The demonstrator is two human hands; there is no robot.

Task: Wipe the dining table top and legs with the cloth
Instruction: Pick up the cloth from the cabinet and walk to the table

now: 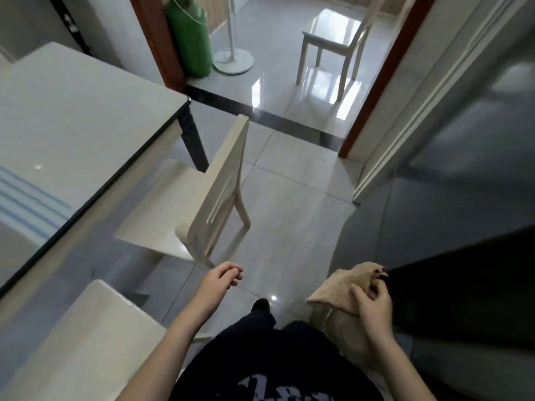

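Grey-tiled room, pale dark-edged desk [72, 111] at left. Your right hand [373, 309] clutches the crumpled beige cloth [337, 287], fingers [365, 296] curled; left hand [223, 280] loosely curled, empty. Looks pre-wipe: next, carry cloth onto desk top.

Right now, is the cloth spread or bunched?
Bunched: the cloth hangs crumpled in the right hand, away from the dining table.

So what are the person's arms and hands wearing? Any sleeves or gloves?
No gloves and no sleeves show. The left hand and right hand are bare, and so are the arms up to the picture's edge: no watch, bracelet or ring. The top is dark with white print.
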